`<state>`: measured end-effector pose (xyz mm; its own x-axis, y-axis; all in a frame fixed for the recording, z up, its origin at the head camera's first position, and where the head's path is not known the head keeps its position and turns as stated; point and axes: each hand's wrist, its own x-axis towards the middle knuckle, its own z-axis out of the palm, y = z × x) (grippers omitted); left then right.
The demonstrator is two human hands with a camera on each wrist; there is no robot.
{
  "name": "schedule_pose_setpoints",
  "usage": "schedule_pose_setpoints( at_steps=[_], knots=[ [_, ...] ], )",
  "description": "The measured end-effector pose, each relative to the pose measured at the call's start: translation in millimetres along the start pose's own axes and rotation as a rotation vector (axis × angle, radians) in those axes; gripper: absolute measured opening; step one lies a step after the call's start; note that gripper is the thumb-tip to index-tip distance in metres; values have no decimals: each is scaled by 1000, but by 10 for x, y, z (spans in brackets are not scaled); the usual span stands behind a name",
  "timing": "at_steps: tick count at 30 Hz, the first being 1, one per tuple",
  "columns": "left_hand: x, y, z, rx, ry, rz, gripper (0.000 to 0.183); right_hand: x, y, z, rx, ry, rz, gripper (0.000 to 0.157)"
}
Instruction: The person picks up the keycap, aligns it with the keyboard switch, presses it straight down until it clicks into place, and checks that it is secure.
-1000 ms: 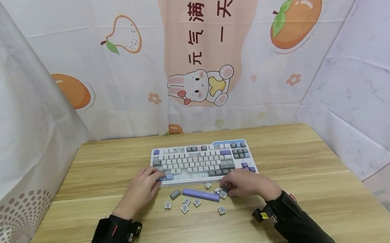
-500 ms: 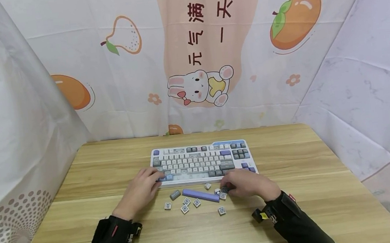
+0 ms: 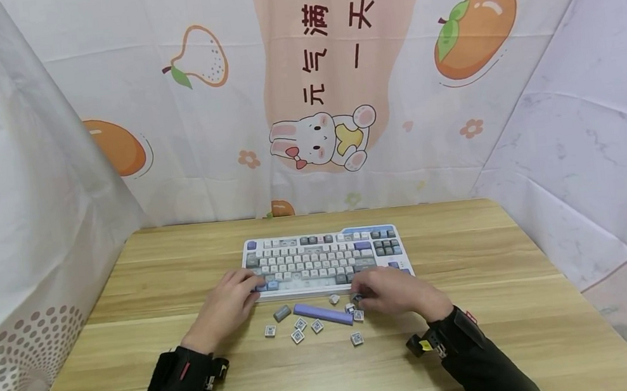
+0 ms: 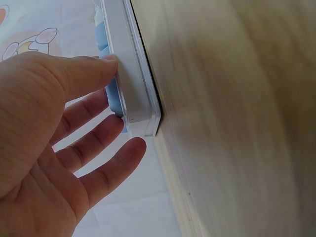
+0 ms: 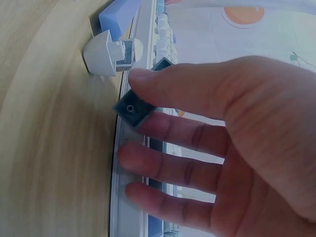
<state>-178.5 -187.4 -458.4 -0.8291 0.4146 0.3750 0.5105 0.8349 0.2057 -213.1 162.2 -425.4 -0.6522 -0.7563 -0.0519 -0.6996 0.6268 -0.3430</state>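
A white keyboard [image 3: 303, 262] lies on the table with white, grey, purple and blue keys. My left hand [image 3: 232, 298] rests at its front left corner; in the left wrist view the thumb touches the front edge by the blue keys [image 4: 114, 94], the other fingers loosely extended. In front of the keyboard's right part, my right hand [image 3: 389, 289] pinches a dark keycap [image 5: 132, 109] between thumb and forefinger, its hollow underside with the stem showing. The other fingers of that hand are spread near the keyboard's front edge. A white keycap [image 5: 106, 54] lies close by.
A long purple spacebar keycap [image 3: 323, 314] lies before the keyboard. Around it are a wider grey keycap [image 3: 282, 313] and several small loose keycaps [image 3: 298, 336]. A printed cloth [image 3: 215, 135] hangs behind the wooden table [image 3: 288, 389].
My right hand has shifted slightly left and up with the dark keycap, lifting it away from the loose ones. The left hand has stayed at the keyboard's corner.
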Motion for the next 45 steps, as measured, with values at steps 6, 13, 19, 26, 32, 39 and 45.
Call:
schedule_pose_setpoints(
  at_steps=[6,13,19,26,32,39,45],
  knots=[
    [-4,-5,1,-4,-2,-5,23,8,1,4,-2,22,17,10],
    [-6,-6,-3,-7,4,-1,23,10,12,6,15,81,0,12],
    [-9,3,-5,-8,12,-2,24,19,5,-9,-5,112,15,17],
    [-3,5,-5,-13,5,-6,24,24,-2,-17,-18,127,18,22],
    [-5,5,-5,-10,-9,-13,23,27,19,-6,-30,186,-15,19],
    [-6,4,-8,-20,7,-5,23,34,50,4,-53,253,-70,18],
    [-5,6,-14,-27,6,-4,22,28,58,4,-58,270,-64,21]
  ],
)
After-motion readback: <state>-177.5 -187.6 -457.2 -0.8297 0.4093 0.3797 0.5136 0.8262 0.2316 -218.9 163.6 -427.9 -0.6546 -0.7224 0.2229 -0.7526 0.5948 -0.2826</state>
